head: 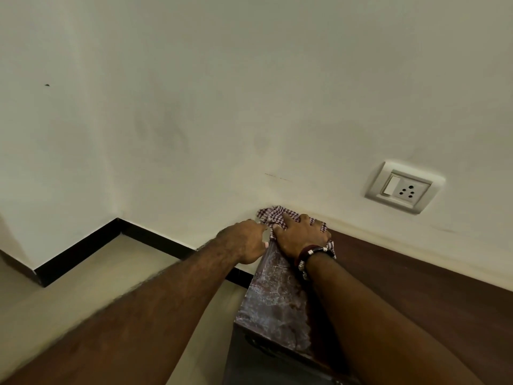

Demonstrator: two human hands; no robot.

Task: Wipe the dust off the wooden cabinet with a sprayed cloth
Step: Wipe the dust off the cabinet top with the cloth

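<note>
So we're looking down at the wooden cabinet (416,295), dark brown top running along the wall on the right, and both our arms reach out to its far left corner. The cloth (270,215), a small red-and-white checked rag, is bunched up right at that corner where the top meets the wall, touching the wall as far as we can tell.

Our right hand (301,236) sits flat on the cloth, fingers spread apart and pressing it down onto the cabinet top, with bits of fabric poking out between the fingers and on the right edge of the hand. There's a dark bracelet (315,252) with metal beads on that wrist.

Our left hand (248,241) is just beside it, at the left edge of the cabinet, fingers curled toward the near edge of the cloth. It looks like they pinch the fabric there, but the fingertips are mostly hidden, so we can't say for sure.

The cabinet's left side panel (272,301) drops down below the hands and looks pale, cloudy and streaky.

On the wall to the right there's a white switch and socket plate (405,187). Down on the left we see beige floor (111,279) with a black skirting strip (83,248) along the wall base.
</note>
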